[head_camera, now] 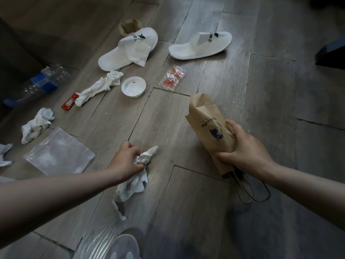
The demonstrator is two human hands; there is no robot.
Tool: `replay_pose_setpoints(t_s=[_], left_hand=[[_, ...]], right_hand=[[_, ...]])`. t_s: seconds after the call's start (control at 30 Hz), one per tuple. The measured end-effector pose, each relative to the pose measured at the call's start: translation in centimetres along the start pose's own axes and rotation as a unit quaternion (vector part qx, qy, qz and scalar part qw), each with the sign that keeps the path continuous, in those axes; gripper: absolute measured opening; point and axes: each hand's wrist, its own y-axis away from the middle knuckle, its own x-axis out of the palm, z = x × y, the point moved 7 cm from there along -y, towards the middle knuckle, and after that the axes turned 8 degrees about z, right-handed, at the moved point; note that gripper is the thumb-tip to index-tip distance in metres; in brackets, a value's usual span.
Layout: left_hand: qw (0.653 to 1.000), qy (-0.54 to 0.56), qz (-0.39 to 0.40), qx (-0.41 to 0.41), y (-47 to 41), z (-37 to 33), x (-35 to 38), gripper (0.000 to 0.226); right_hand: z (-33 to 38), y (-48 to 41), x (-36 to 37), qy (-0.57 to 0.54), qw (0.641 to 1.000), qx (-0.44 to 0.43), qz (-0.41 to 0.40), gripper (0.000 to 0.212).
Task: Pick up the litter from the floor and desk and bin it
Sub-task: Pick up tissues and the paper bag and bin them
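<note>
A crumpled tissue (134,184), white, soft and deeply creased, is pressed to the wooden floor (186,212) by the left hand (128,161). That grip is closed, with the fingers curled round the tissue's upper end, and the looser lower part is spread over the planks beneath the wrist. A paper bag (207,116) of stiff brown kraft, long and flattened, is printed with a dark blue emblem and the word "coffee". It is clasped round its middle by the right hand (248,152), the grip wrapped tight, thumb on one side and fingers on the other. Its twisted cord handles (252,189) are looped out below that wrist.

More litter is scattered farther out. A twisted tissue (99,87) is laid over one end of a red sachet (70,101), just beside a round white plastic lid (133,87). A clear packet (172,77) of small red-orange pieces is seen near the lid. A balled tissue (37,124) and a flat clear zip bag (59,152) are placed toward the floor's left edge, and a ribbed clear bottle (43,81) with a blue label beyond them. Two white slippers (200,45) are set at the far side.
</note>
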Motion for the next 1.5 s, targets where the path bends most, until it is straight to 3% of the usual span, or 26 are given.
replay_pose_setpoints(t_s=[0.3,0.6,0.73,0.9,1.5], left_hand=[[0.993,0.066,-0.094,0.026,1.8,-0.8,-4.7,0.018],[1.0,0.002,0.006,0.006,6.5,2.1,0.0,0.021],[0.999,-0.016,0.045,0.015,6.4,3.1,1.7,0.036],[0.998,-0.053,0.027,0.009,5.9,3.5,2.7,0.048],[0.997,-0.074,0.006,-0.035,6.3,3.7,3.7,0.043]], right_hand=[[-0.1,0.4,-0.3,-0.007,1.0,0.006,-0.011,0.099],[0.7,1.2,0.1,0.004,1.0,-0.004,0.001,0.1],[1.0,1.4,0.1,0.007,1.0,-0.008,0.003,0.099],[0.4,1.5,-0.1,0.005,1.0,-0.007,0.0,0.099],[0.1,1.7,1.2,0.011,1.0,-0.005,0.02,0.099]])
